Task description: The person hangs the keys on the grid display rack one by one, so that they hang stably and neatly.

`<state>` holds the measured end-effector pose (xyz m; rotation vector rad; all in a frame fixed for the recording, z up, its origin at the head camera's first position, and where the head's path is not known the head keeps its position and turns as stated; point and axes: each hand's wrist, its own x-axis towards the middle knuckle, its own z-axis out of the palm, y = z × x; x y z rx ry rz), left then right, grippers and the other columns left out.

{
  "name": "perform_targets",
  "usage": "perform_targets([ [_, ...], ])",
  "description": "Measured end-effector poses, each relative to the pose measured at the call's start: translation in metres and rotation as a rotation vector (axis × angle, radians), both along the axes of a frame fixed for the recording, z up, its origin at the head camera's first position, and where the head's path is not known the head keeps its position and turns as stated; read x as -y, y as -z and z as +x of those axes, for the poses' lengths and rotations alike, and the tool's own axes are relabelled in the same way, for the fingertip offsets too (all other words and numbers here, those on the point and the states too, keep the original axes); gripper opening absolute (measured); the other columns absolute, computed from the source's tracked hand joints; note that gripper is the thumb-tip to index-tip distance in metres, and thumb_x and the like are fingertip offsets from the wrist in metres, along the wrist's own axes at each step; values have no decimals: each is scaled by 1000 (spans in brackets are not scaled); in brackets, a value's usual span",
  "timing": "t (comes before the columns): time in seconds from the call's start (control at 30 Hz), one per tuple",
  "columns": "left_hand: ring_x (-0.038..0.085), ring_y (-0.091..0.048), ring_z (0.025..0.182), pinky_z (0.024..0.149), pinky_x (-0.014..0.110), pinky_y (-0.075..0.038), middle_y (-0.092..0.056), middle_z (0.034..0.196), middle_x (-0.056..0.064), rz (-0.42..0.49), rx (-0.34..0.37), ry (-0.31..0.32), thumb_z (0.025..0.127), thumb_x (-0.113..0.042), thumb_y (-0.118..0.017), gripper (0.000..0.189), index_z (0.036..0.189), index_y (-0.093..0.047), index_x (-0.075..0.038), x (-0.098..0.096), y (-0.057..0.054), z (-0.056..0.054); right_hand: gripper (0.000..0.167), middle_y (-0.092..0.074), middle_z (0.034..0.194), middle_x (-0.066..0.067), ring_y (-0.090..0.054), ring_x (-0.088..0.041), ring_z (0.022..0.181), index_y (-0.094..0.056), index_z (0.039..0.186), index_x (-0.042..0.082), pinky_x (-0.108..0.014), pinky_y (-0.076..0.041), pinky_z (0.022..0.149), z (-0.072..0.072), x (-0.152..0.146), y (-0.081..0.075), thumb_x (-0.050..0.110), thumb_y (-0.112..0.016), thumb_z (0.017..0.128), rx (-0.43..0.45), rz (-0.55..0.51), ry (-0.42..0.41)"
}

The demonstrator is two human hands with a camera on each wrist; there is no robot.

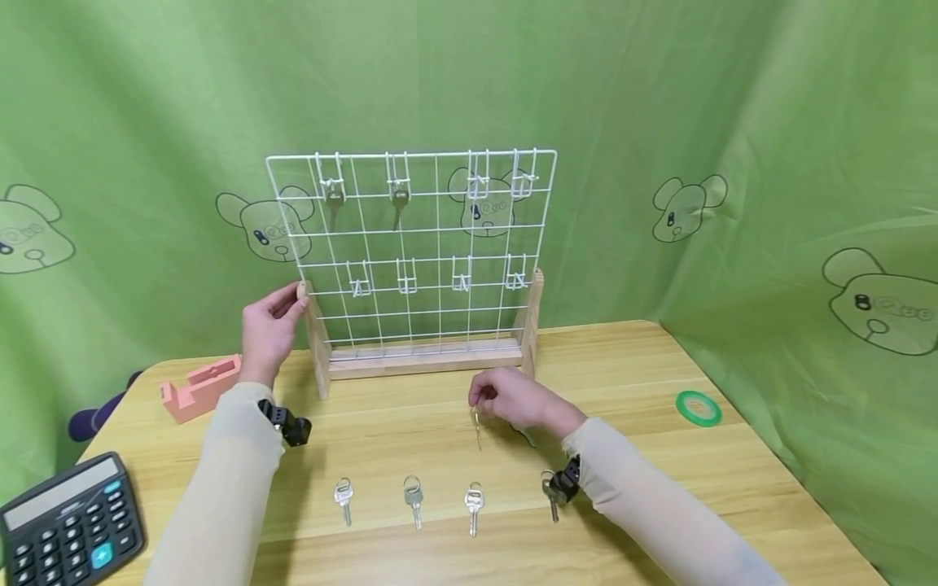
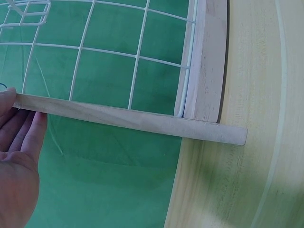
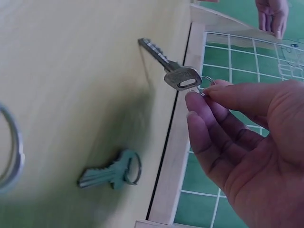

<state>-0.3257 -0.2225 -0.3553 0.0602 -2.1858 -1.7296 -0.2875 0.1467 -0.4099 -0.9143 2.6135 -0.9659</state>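
Note:
A white wire grid rack stands upright on a wooden base. My left hand grips the top of its left wooden post, thumb on one side and fingers on the other. My right hand pinches the small ring of a key between thumb and fingertips, above the table in front of the rack. The key hangs from that ring. Two keys, one left and one right, hang from hooks in the upper row. Below my right hand lies another ringed key, mostly hidden in the head view.
Several ringed keys, among them a silver key, lie in a row along the front. White hooks hang on the grid. A pink tape dispenser and a calculator are left; a green tape roll is right. Green curtain surrounds the table.

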Motion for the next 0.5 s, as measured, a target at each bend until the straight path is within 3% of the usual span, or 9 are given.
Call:
perform_targets([
  [0.5, 23, -54, 125, 101, 24, -47, -54, 139, 13, 1, 7, 1, 98, -17, -63, 43, 139, -54, -7, 1, -1, 0, 12, -65, 86, -5, -62, -20, 80, -67, 95, 2, -28, -57, 67, 6, 0, -17, -7, -62, 88, 25, -62, 16],
])
